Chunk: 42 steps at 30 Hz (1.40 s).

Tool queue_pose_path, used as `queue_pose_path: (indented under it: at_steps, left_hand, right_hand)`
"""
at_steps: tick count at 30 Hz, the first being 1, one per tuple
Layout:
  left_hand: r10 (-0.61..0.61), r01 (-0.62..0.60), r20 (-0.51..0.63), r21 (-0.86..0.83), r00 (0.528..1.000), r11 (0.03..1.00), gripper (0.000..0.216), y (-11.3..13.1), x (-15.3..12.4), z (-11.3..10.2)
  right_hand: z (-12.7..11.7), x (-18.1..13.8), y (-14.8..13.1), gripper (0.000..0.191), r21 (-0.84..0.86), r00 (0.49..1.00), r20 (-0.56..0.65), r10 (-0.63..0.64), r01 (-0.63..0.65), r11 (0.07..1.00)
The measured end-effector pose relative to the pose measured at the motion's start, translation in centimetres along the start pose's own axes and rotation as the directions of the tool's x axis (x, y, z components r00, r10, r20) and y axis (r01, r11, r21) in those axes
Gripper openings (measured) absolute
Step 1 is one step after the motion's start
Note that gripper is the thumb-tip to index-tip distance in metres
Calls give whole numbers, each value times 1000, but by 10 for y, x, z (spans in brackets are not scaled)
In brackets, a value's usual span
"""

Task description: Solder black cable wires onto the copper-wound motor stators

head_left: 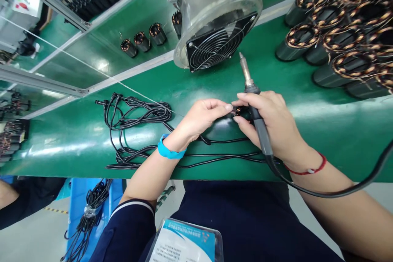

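My right hand (272, 120) is closed around the black handle of a soldering iron (252, 98), whose metal tip points up and away toward the fan. Its fingertips also touch a small dark stator with copper windings (241, 111) on the green bench. My left hand (201, 118), with a blue wristband, pinches the same small part from the left, fingers closed. Black wires (135, 116) trail from the part leftward in loose coils over the bench. The part itself is mostly hidden between both hands.
A fume-extraction fan (219, 41) stands just behind the hands. Several wound stators (340, 32) are stacked at the right. Three more stators (143, 41) sit on the belt beyond a metal rail. A blue bin with cable bundles (92, 208) stands below left.
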<state>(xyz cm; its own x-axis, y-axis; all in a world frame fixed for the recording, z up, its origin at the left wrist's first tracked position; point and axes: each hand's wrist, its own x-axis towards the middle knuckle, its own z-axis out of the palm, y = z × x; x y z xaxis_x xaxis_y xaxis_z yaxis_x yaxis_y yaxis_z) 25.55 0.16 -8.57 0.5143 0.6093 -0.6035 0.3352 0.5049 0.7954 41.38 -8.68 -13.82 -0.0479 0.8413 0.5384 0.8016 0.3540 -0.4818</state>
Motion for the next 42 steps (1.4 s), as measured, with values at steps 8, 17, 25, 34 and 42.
queue_pose_path:
  at_steps: [8,17,25,34,42]
  left_hand:
    - [64,-86,172,128,983,988,19,-4,2,1]
    - [394,-299,-5,645,919,703,20,15,0,-46]
    - [539,189,-668,700,513,688,33,94,44,-220]
    - [341,509,-812,569,474,646,61,128,103,-299]
    - [389,469,-649,750,654,466,56,123,97,-297]
  right_hand:
    - [6,3,-7,33,88,985,-139,107,-95,992]
    - [-1,1,-4,36,89,966,-205,158,-142,986]
    - [-4,1,8,35,59,971,-205,125,-115,992]
    - [-3,8,17,32,-36,969,-209,133,-143,989]
    - [-4,11,19,31,-25,962,-209,178,-187,982]
